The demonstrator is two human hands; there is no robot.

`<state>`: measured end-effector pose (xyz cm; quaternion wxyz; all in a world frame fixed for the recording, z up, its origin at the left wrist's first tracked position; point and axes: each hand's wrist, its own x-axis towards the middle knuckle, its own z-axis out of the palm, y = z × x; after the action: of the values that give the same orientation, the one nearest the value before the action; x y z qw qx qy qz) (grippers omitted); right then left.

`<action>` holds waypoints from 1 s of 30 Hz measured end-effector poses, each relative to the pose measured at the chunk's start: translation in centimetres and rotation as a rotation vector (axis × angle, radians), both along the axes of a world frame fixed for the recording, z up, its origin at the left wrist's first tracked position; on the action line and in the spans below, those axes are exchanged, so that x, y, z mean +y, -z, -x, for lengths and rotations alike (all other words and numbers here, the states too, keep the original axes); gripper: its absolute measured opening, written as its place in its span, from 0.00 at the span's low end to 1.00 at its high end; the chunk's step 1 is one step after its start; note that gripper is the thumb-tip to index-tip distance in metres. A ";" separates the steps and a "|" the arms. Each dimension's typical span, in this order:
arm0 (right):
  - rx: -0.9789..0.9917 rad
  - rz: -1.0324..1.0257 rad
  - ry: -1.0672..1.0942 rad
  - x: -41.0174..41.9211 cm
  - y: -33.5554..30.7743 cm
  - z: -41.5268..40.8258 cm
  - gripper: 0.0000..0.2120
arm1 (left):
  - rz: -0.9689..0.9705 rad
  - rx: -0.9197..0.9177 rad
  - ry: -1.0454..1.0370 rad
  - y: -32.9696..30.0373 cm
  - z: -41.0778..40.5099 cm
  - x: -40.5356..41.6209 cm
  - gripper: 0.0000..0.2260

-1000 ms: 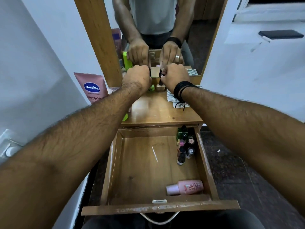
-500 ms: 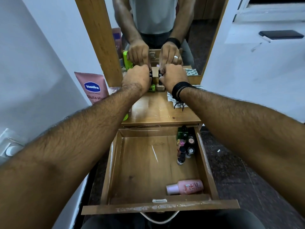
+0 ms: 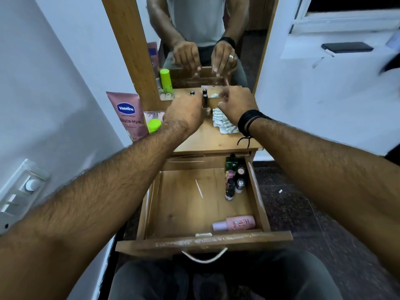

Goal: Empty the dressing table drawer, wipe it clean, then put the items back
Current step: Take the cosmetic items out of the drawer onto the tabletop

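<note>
The dressing table drawer [image 3: 194, 241] is pulled open below me. Several small bottles [image 3: 232, 180] stand in its back right corner and a pink bottle [image 3: 234, 223] lies at the front right. Both hands are over the table top [image 3: 207, 139] near the mirror. A small dark bottle [image 3: 205, 100] stands between them. My left hand [image 3: 184, 113] is just left of it and my right hand [image 3: 236, 105] is to its right, above a striped cloth [image 3: 223, 124]. In the mirror both hands show loose fingers holding nothing.
A pink Vaseline tube [image 3: 129, 113] and a green-capped bottle [image 3: 154, 125] stand at the table's left, against the mirror frame [image 3: 129, 50]. A switch panel [image 3: 19, 191] is on the left wall. A dark phone [image 3: 346, 47] lies on a white ledge at right.
Both hands were fists gripping small items close together at the mirror. Now the fingers have loosened, the hands have moved slightly apart, and a dark bottle stands between them.
</note>
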<state>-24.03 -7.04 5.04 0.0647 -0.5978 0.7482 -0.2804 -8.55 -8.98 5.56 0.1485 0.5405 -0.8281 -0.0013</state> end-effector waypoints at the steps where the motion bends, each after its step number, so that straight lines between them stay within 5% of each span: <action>1: 0.015 -0.018 -0.008 1.2 0.1 0.3 0.11 | -0.019 -0.015 0.024 0.3 0.1 1.0 0.11; 13: 0.146 -0.500 -0.079 12.8 6.6 2.4 0.01 | -0.359 -0.249 0.280 7.3 1.4 11.2 0.10; 18: 0.289 -0.463 -0.022 15.3 10.1 1.6 0.10 | -0.421 -0.280 0.254 9.3 2.1 12.8 0.11; 30: 0.459 -0.356 -0.137 16.7 11.8 0.8 0.11 | -0.398 -0.293 0.256 10.4 2.5 13.6 0.13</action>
<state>-24.88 9.65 -6.75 0.0167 -0.6739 0.7386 0.0028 -11.03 4.64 -4.81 -0.0835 0.4444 -0.8858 -0.1046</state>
